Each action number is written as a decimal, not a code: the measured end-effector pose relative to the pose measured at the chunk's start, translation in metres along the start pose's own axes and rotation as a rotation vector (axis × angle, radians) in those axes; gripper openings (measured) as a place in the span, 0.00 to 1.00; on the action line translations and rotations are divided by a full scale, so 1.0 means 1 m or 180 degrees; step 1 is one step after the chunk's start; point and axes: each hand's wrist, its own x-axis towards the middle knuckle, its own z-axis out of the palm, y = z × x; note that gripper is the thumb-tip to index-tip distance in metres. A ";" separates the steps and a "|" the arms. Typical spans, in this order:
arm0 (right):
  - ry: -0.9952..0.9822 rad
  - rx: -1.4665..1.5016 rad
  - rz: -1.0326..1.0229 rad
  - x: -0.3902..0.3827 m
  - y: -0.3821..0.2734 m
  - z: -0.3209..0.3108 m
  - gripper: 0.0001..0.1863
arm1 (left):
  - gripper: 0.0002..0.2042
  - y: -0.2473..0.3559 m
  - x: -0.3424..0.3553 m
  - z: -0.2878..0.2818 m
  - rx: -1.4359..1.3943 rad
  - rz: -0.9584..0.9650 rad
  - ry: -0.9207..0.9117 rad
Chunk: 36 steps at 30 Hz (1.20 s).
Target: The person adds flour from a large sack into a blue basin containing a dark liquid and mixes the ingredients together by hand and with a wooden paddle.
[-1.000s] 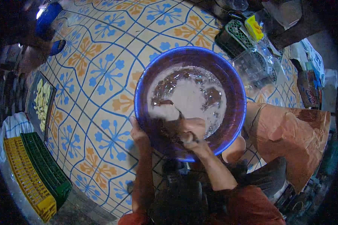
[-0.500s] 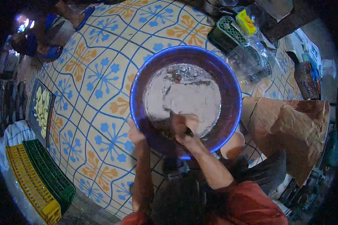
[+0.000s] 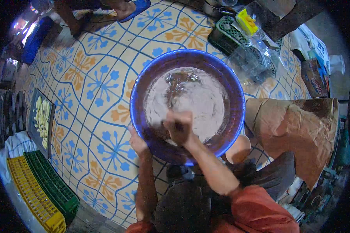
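Note:
A large blue basin holds pale beige liquid with darker glossy patches. My left hand grips the left side of the basin, fingers curled at its rim. My right hand is inside the basin, closed on a dark handle, blurred by motion; the working end of that utensil is hard to make out in the liquid. A tan bowl sits just beside the basin's lower right.
Crumpled brown paper lies right; green crate, yellow sponge-like object and clear plastic behind. Left are a tray of pale pieces and yellow, green crates. Another person's sandaled foot is at top, on patterned tiles.
My right hand has moved about within the basin with the utensil, and the liquid's dark patches have shifted. The other person's feet have moved rightward along the top. My left hand still grips the basin.

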 end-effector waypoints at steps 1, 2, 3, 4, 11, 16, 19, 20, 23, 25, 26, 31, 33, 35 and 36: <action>0.0465 0.0020 -0.0237 -0.016 -0.017 0.002 0.07 | 0.26 -0.002 0.005 -0.014 0.0133 0.0264 -0.0040; 0.0815 0.0044 -0.0125 -0.034 -0.009 -0.018 0.05 | 0.26 0.025 -0.011 0.004 0.0256 -0.0143 0.0110; 0.1259 0.0791 0.0338 -0.055 0.008 -0.038 0.04 | 0.26 0.024 -0.011 0.004 0.0258 -0.0144 0.0136; 0.1748 0.1754 0.0768 -0.071 0.034 -0.066 0.03 | 0.26 0.016 -0.013 0.011 0.0611 0.0286 0.0048; 0.1563 -0.1003 -0.0608 0.035 0.086 -0.052 0.08 | 0.26 0.026 -0.016 0.015 0.0649 -0.0048 0.0115; 0.0519 -0.0135 0.0214 -0.029 -0.011 -0.021 0.13 | 0.27 0.014 -0.006 0.001 0.0776 0.0086 0.0044; 0.2240 0.1844 0.1555 -0.072 0.031 -0.086 0.17 | 0.26 0.013 -0.010 0.008 0.1207 0.0527 0.0065; 0.3153 0.1554 0.2089 -0.036 0.013 -0.101 0.19 | 0.25 0.020 -0.014 0.011 0.1100 0.0484 0.0053; 0.3090 0.0187 0.1367 0.014 0.079 -0.149 0.17 | 0.24 0.023 -0.013 0.013 0.1149 0.0160 -0.0069; 0.2919 0.0110 0.1011 0.047 0.096 -0.141 0.18 | 0.25 0.022 -0.015 0.023 0.0549 0.0254 -0.0167; 0.2967 0.0964 0.0987 0.070 0.078 -0.112 0.17 | 0.25 0.023 -0.019 0.026 0.0694 0.0331 -0.0090; 0.0148 -0.0258 -0.0325 0.006 0.020 -0.022 0.06 | 0.18 0.014 -0.004 0.003 0.0151 -0.0305 0.0231; 0.1040 0.0069 -0.0312 -0.026 0.012 -0.030 0.05 | 0.22 0.017 -0.009 -0.003 0.1156 0.0536 0.0159; 0.1756 0.1165 0.0254 -0.041 0.032 -0.069 0.05 | 0.26 0.017 -0.015 0.008 0.2110 0.1341 -0.0006; 0.2067 0.1828 0.0561 -0.042 0.045 -0.091 0.06 | 0.27 0.020 -0.012 0.016 0.1161 0.0530 0.0147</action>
